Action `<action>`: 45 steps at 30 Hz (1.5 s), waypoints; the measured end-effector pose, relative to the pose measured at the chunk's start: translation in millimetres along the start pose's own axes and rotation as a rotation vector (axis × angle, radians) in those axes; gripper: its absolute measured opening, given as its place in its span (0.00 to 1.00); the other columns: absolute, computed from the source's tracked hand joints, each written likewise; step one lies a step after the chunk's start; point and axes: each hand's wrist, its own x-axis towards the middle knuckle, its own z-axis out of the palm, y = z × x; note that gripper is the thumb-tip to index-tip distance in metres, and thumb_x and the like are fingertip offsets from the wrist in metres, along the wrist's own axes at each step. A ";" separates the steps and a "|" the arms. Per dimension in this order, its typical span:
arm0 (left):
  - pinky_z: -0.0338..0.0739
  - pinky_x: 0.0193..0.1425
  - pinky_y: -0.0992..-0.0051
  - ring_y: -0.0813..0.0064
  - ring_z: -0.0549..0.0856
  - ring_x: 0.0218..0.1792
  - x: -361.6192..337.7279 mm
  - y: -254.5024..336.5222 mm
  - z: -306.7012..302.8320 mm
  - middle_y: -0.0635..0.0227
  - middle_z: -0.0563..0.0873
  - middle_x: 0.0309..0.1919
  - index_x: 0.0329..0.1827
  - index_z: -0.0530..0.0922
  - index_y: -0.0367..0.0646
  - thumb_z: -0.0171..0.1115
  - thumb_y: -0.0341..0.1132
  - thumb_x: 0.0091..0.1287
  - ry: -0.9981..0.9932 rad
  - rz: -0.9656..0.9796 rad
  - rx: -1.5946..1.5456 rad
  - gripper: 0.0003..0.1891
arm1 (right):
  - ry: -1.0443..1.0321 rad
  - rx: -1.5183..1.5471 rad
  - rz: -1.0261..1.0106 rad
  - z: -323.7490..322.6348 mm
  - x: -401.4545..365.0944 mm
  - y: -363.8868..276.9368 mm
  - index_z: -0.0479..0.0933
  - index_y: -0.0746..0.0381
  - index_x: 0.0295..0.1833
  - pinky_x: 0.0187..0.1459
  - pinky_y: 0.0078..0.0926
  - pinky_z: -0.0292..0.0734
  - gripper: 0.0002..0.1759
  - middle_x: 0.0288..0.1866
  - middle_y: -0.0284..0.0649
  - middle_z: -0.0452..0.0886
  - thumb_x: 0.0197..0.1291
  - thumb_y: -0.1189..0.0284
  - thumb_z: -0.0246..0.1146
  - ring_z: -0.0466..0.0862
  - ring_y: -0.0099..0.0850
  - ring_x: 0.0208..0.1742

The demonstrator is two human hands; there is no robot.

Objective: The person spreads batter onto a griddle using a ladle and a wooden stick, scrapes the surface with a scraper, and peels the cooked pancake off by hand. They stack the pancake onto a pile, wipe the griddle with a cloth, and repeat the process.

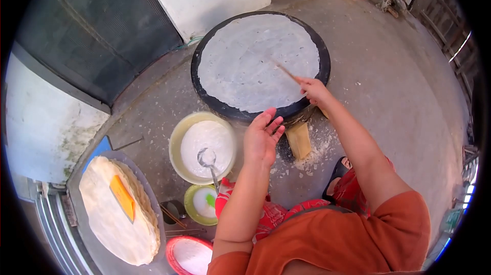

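A round black griddle (310, 39) sits low on the concrete floor, covered by a thin white sheet of batter (255, 60). My right hand (313, 91) is over the griddle's near right rim, shut on a thin wooden stick (286, 72) whose tip rests on the white sheet. Near the griddle's front edge my left hand (262, 137) hovers with fingers apart, holding nothing. Just left of that hand stands a yellow bowl (176, 144) of white batter with a metal ladle (208, 161) in it.
A tray (97, 247) at the lower left holds a stack of thin round sheets with an orange scraper (123, 197) on top. A small green bowl (197, 204), a red-rimmed bowl (176, 247) and a wooden block (298, 140) stand near my knees. White walls rise behind and left.
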 end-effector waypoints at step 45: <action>0.72 0.46 0.70 0.69 0.76 0.44 -2.1 0.7 0.7 0.64 0.76 0.42 0.46 0.72 0.37 0.53 0.32 0.60 -0.054 -0.020 0.005 0.13 | -0.170 -0.193 -0.180 62.7 18.3 0.7 0.73 0.51 0.55 0.15 0.19 0.64 0.18 0.21 0.36 0.73 0.62 0.68 0.44 0.68 0.22 0.15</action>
